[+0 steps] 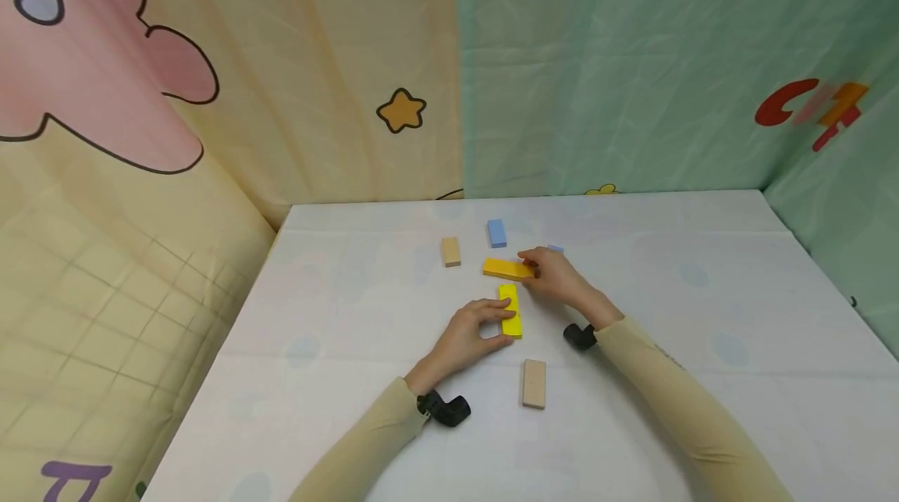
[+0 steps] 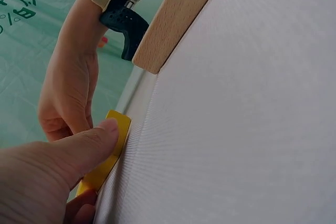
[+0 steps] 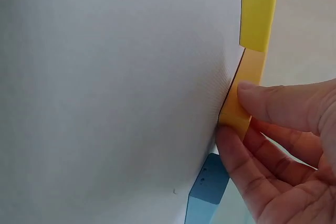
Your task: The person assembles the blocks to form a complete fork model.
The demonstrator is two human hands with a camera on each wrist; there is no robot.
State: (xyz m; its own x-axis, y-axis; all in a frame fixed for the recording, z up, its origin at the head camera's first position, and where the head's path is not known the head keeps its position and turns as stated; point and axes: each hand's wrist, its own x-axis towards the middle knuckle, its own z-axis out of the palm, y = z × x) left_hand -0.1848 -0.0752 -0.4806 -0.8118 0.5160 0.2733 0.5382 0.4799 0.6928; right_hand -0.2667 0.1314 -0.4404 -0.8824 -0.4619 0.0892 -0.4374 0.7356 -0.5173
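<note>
In the head view a bright yellow block (image 1: 507, 291) lies lengthwise near the middle of the white table. My left hand (image 1: 460, 336) grips it, with the thumb at its near end and the fingers over its upper side. Just beyond it an orange-yellow block (image 1: 500, 268) lies crosswise, and my right hand (image 1: 558, 277) pinches its right end. In the right wrist view the thumb rests on the orange-yellow block (image 3: 249, 72) and a finger touches its end. A blue block (image 3: 209, 182) lies close by those fingers, mostly hidden by the hand in the head view.
Another blue block (image 1: 497, 233) and a small wooden block (image 1: 451, 252) lie toward the back of the table (image 1: 337, 315). A larger wooden block (image 1: 534, 385) lies nearer the front, between the forearms. Patterned curtains (image 1: 597, 72) hang behind the table.
</note>
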